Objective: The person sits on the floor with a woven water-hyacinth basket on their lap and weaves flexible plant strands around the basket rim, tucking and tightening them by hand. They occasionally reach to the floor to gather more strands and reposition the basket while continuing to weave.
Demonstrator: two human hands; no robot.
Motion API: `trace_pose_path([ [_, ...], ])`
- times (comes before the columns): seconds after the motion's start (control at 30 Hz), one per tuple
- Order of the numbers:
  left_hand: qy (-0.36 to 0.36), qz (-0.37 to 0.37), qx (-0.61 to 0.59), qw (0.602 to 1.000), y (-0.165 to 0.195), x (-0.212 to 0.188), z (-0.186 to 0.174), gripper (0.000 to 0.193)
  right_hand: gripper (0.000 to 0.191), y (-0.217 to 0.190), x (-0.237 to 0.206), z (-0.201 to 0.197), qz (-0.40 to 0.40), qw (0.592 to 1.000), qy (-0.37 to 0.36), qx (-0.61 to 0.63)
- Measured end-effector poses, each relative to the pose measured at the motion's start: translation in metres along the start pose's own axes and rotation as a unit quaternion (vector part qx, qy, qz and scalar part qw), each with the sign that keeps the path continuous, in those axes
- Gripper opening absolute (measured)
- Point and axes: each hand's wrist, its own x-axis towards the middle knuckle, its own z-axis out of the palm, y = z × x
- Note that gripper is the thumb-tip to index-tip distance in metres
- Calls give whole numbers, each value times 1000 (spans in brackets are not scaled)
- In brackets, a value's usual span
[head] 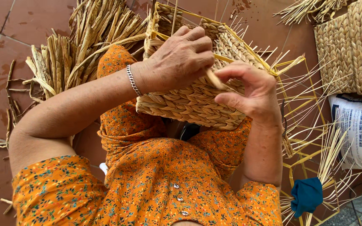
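Note:
A half-woven straw basket [189, 100] on a yellow wire frame rests on my lap, over my orange flowered dress. My left hand [179, 58], with a silver bracelet at the wrist, lies on top of the basket and grips its woven wall. My right hand [250, 90] is at the basket's right side, its thumb and fingers pinching a flat pale straw strand [213, 78] that runs between the two hands. Loose straw ends stick out from the basket's far rim.
A bundle of dried straw [76, 46] lies on the red tiled floor at the left. Finished woven baskets [352, 50] stand at the top right, above a white printed sack [357, 129]. An empty yellow wire frame [302, 138] and a blue cloth [306, 194] are at the right.

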Motion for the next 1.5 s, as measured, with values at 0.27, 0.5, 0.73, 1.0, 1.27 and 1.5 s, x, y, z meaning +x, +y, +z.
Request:
trace_pose_path([
  [0.27,128,-101,-226,960,-25,-31,-4,7,47,24,7,21,-65,848,43,-524],
  [0.5,114,-96,-254,956,-28,-29,-8,11,15,35,9,8,-35,909,97,-403],
  [0.73,92,-121,-304,941,-24,-32,-11,12,14,30,22,-4,-46,927,90,-361],
  [1.0,75,-33,-263,961,-26,-27,-21,12,24,62,23,-1,-82,798,118,-585],
  [1.27,12,-27,-276,961,-75,9,-33,27,39,88,15,-5,-36,808,151,-569],
  [1.5,-507,-133,-217,824,-72,74,34,31,53,93,10,13,15,791,171,-587],
])
